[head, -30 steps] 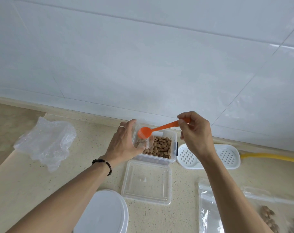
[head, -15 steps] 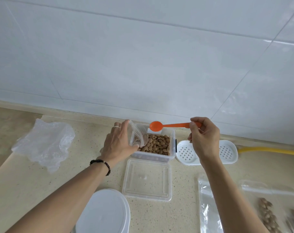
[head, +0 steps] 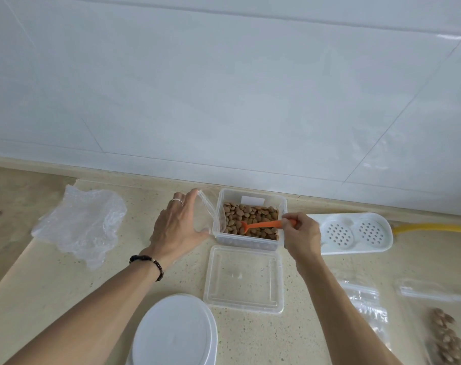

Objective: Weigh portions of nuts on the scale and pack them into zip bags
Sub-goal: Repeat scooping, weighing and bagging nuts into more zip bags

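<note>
Over by the tiled wall (head: 224,88) the person leans across the beige counter (head: 53,280), both bare arms stretched forward. The right hand (head: 301,234) is closed around the handle of an orange spoon (head: 263,225), whose bowl lies down among the nuts (head: 250,218) in a clear tub (head: 250,241) standing close to the wall. The left hand (head: 178,225) grips a small zip bag (head: 207,212) just beside the tub's left wall, thumb and fingers pinching it so that its mouth stands open and tilted toward the nuts (a ring shows on one finger, a dark beaded bracelet (head: 147,260) on the wrist). The tub's lid (head: 243,279) lies flat on the counter directly in front of the tub, nearer the person. A round white lid (head: 174,333) sits at the bottom edge, between the two forearms; I cannot tell what it covers. To the left, well apart from the hand, lies a crumpled sheet of clear plastic (head: 79,225). To the right of the tub rests a white perforated tray (head: 355,233), with a yellow hose (head: 434,229) running off behind it. At lower right more zip bags (head: 366,304) lie flat, one of them already holding a packed portion (head: 445,335) of nuts
</note>
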A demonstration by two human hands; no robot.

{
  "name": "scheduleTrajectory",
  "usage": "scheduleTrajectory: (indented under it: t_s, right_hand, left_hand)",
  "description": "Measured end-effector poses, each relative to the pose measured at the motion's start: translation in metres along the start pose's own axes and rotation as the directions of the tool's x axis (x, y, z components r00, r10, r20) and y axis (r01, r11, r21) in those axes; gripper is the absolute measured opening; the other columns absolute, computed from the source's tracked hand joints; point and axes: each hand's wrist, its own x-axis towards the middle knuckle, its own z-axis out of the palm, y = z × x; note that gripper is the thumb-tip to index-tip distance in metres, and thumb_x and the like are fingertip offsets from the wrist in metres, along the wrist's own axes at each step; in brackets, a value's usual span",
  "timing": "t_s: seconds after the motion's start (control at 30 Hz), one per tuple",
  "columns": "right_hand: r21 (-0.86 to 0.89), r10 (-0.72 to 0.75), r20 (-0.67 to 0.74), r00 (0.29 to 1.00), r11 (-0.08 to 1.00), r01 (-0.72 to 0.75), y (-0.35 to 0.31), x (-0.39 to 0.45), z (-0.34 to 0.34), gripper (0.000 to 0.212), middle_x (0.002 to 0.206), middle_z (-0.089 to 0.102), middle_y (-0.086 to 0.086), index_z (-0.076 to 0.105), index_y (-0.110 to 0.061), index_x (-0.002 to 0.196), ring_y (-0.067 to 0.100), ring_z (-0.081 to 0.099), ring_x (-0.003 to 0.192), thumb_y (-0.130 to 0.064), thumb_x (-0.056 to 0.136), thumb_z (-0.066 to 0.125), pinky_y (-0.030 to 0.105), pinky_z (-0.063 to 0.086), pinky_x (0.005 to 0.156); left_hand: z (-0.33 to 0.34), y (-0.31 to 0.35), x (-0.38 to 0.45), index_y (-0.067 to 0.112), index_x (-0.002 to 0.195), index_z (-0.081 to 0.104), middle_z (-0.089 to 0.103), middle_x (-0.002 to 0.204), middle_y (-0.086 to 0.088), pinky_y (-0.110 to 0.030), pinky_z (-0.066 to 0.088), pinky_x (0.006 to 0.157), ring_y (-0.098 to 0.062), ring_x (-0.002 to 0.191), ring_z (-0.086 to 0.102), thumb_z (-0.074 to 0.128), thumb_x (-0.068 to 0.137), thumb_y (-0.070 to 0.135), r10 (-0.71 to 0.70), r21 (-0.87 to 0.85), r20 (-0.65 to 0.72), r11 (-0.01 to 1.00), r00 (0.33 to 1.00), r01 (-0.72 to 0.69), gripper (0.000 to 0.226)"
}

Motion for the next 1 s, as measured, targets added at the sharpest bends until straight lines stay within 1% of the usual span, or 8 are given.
scheduleTrajectory:
  t_s: [0.1,0.23,0.4,0.53,0.7,0.8,0.87,1.0]
  right_hand:
    - [0.113,0.092,-0.079,0.993,0.99,-0.083,0.001,0.001,-0.004,0.013,0.074,0.068,0.004,0.07,-0.013,0.093,0.017,0.052,0.057,-0.009,0.092,0.057,0.037,0.052,0.059]
    - [0.227,0.145,-0.109,0.983,0.967,-0.117,-0.002,0.002,-0.016,0.013,0.08,0.068,0.011,0.067,-0.012,0.09,0.018,0.045,0.05,-0.006,0.094,0.056,0.022,0.04,0.04]
    - [0.347,0.197,-0.104,0.975,0.926,-0.149,-0.008,0.001,-0.031,0.01,0.082,0.071,0.013,0.065,-0.006,0.096,0.015,0.041,0.047,-0.003,0.095,0.055,0.023,0.04,0.043]
    - [0.429,0.222,-0.095,0.97,0.889,-0.161,-0.01,0.003,-0.044,0.01,0.084,0.072,0.016,0.065,-0.002,0.099,0.014,0.04,0.045,-0.003,0.093,0.056,0.026,0.039,0.046]
    - [0.495,0.176,-0.089,0.98,0.862,-0.11,-0.027,0.005,-0.059,0.01,0.083,0.072,0.015,0.065,-0.007,0.093,0.014,0.039,0.044,-0.001,0.093,0.057,0.025,0.037,0.044]
    - [0.51,0.132,-0.075,0.988,0.857,-0.076,-0.039,0.004,-0.064,0.01,0.081,0.071,0.014,0.065,-0.008,0.093,0.013,0.04,0.043,-0.002,0.093,0.057,0.025,0.038,0.045]
    - [0.508,0.115,-0.059,0.992,0.858,-0.069,-0.045,0.003,-0.062,0.009,0.081,0.072,0.014,0.065,-0.006,0.095,0.013,0.039,0.043,-0.001,0.094,0.057,0.025,0.038,0.045]
    - [0.445,0.074,-0.05,0.996,0.894,-0.044,-0.051,0.001,-0.055,0.011,0.076,0.07,0.011,0.065,-0.007,0.091,0.012,0.039,0.04,0.0,0.093,0.057,0.023,0.038,0.041]
  left_hand:
    - [0.001,0.002,0.001,0.024,0.144,0.025,0.047,0.12,-0.007,-0.026,0.045,0.066,-0.021,0.097,0.055,0.078,0.072,0.041,0.009,0.01,0.002,1.0,1.0,-0.009,0.091]
    - [0.003,0.006,0.005,0.022,0.144,0.026,0.047,0.121,-0.007,-0.029,0.05,0.071,-0.023,0.103,0.056,0.079,0.072,0.04,0.029,0.005,0.01,1.0,1.0,-0.029,0.091]
    - [0.003,0.019,0.011,0.021,0.144,0.029,0.048,0.118,-0.007,-0.028,0.045,0.068,-0.024,0.098,0.055,0.077,0.073,0.042,0.062,0.017,0.017,0.998,0.998,-0.063,0.088]
    - [0.002,0.028,0.019,0.021,0.142,0.029,0.048,0.116,-0.008,-0.032,0.05,0.071,-0.024,0.097,0.055,0.075,0.074,0.041,0.067,0.051,0.055,0.996,0.996,-0.07,0.084]
    - [0.001,0.04,0.03,0.019,0.14,0.031,0.048,0.116,-0.009,-0.035,0.051,0.072,-0.025,0.1,0.055,0.073,0.075,0.044,0.066,0.106,0.119,0.991,0.991,-0.079,0.081]
    - [0.0,0.045,0.035,0.019,0.131,0.037,0.048,0.109,-0.005,-0.033,0.044,0.064,-0.022,0.091,0.051,0.073,0.073,0.043,0.067,0.129,0.139,0.988,0.988,-0.085,0.072]
    - [0.001,0.047,0.037,0.02,0.126,0.039,0.047,0.106,-0.004,-0.031,0.042,0.063,-0.02,0.087,0.049,0.073,0.072,0.043,0.074,0.135,0.15,0.986,0.986,-0.094,0.068]
    - [-0.002,0.051,0.042,0.022,0.136,0.035,0.046,0.116,-0.005,-0.036,0.048,0.075,-0.024,0.104,0.053,0.074,0.072,0.044,0.092,0.093,0.199,0.989,0.976,-0.112,0.078]
